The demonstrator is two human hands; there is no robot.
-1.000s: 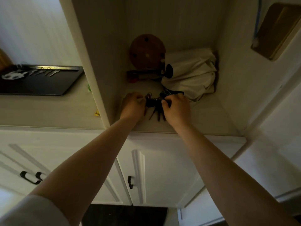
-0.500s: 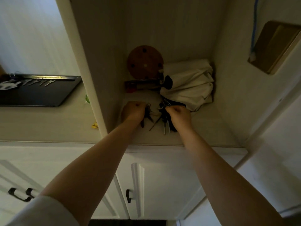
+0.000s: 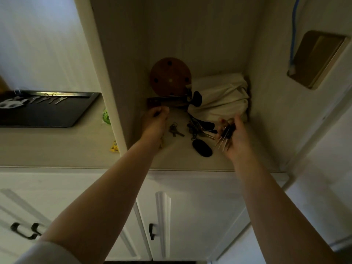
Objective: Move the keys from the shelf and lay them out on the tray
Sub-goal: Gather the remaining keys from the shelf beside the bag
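Observation:
In the shelf niche (image 3: 179,159), my right hand (image 3: 235,138) is palm up, shut on a bunch of keys with black heads (image 3: 225,135), their blades pointing toward me. My left hand (image 3: 155,121) hovers at the left side of the niche with its fingers curled; I see nothing in it. A small key bunch (image 3: 175,129) lies just right of it. Between my hands lies a larger bunch (image 3: 195,128) with a black fob (image 3: 202,148). The black tray (image 3: 57,116) sits on the counter far left, with several keys (image 3: 47,100) laid along its far edge.
At the back of the niche are a round wooden disc (image 3: 170,79), a dark bar (image 3: 167,102) and a cream cloth bag (image 3: 221,98). A white divider wall (image 3: 106,82) separates niche and tray. White cabinet doors (image 3: 190,216) are below.
My hands have moved apart. The right hand lifted its black-headed bunch to the right and turned palm up. The left hand drew back to the left, and the small bunch now lies on the shelf.

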